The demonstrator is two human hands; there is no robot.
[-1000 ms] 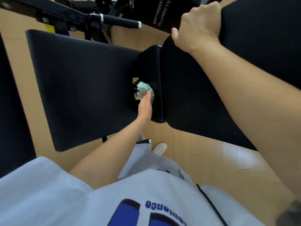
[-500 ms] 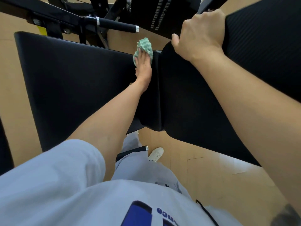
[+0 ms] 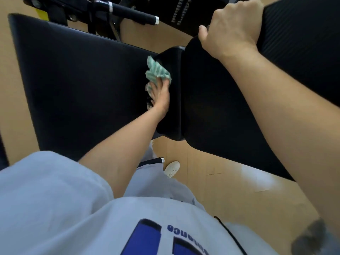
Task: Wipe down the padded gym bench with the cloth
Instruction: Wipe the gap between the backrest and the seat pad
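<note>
The black padded bench has a flat seat pad (image 3: 77,85) on the left and a raised back pad (image 3: 211,107) on the right, with a narrow gap between them. My left hand (image 3: 161,97) presses a green patterned cloth (image 3: 156,70) into that gap, against the inner end of the back pad. My right hand (image 3: 233,28) grips the upper far edge of the back pad. Its fingertips are hidden behind the pad.
A black machine frame with a padded handle bar (image 3: 134,14) stands behind the seat pad. A second black ribbed pad (image 3: 303,43) lies at the top right. Tan wooden floor (image 3: 230,190) and my white shoe (image 3: 172,169) show below the bench.
My left hand slid the cloth up the gap to the far end of the pads, then back down toward me to the middle. My right hand has kept its grip.
</note>
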